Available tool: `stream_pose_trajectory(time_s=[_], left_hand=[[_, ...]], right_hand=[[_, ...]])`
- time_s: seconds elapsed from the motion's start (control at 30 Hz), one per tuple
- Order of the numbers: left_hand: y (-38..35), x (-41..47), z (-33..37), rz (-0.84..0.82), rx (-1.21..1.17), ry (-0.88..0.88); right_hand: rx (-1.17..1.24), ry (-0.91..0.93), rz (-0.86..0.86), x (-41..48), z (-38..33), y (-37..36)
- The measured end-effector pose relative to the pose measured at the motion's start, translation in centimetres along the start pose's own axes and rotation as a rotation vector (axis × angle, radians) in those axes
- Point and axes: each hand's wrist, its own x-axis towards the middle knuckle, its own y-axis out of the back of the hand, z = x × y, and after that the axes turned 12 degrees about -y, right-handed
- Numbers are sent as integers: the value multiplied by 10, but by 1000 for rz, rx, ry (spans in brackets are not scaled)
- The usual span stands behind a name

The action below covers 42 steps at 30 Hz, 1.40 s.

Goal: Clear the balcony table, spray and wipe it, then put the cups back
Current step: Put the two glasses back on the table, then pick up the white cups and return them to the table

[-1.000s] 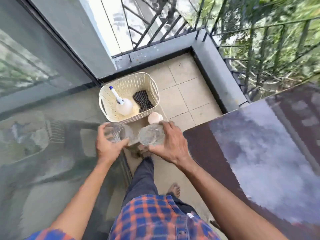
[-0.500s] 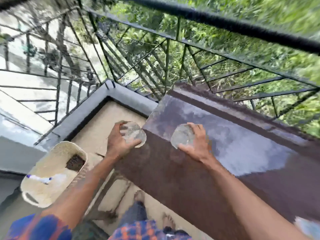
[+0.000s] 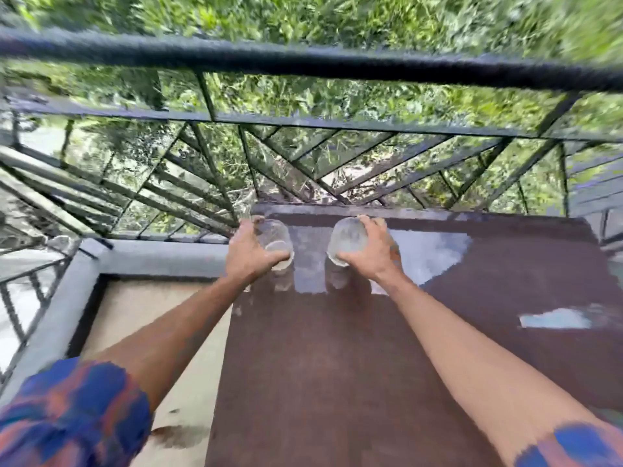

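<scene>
Two clear glass cups are over the far left part of the glossy dark brown table (image 3: pixel 337 365). My left hand (image 3: pixel 247 252) grips the left cup (image 3: pixel 278 239) from its left side. My right hand (image 3: pixel 367 252) grips the right cup (image 3: pixel 347 239) from its right side. Both cups are tilted with their open mouths towards me, at or just above the tabletop; whether they touch it I cannot tell. Their reflections show in the shiny surface below them.
A dark metal railing (image 3: pixel 303 62) runs just beyond the table's far edge, with green plants behind it. A grey ledge (image 3: pixel 151 257) borders the beige tiled floor (image 3: pixel 158 332) left of the table. A pale patch (image 3: pixel 553 320), a puddle or a reflection, shows on the table's right side.
My view has swung from the basket on the floor to the table. Both hands have carried the cups from above the floor out over the table's far left part.
</scene>
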Motion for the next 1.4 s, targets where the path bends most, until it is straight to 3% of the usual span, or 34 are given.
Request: stream_pose_trajectory(time_s=[0.43,0.73,0.93,1.13,1.23,1.4], left_hand=[[-25,60,-13,-132,62,-146],[-12,24,-35,-137,43,-74],[16,-95,-78,21,-104,184],[34,-319,-135,74,-7,469],[23,-427,-141,139,-43,615],[-1,-537,-129,277,-98,965]], right_hand=[[-96,-93,19,28,-10,-27],[16,-259,-40,3,9,-28],[1,-236,-130,-62,39,-46],[-101,-43,-426,-161,45,-90],[-156,100,-621,-214,38,-122],[-361,447,-876,-294,8,-169]])
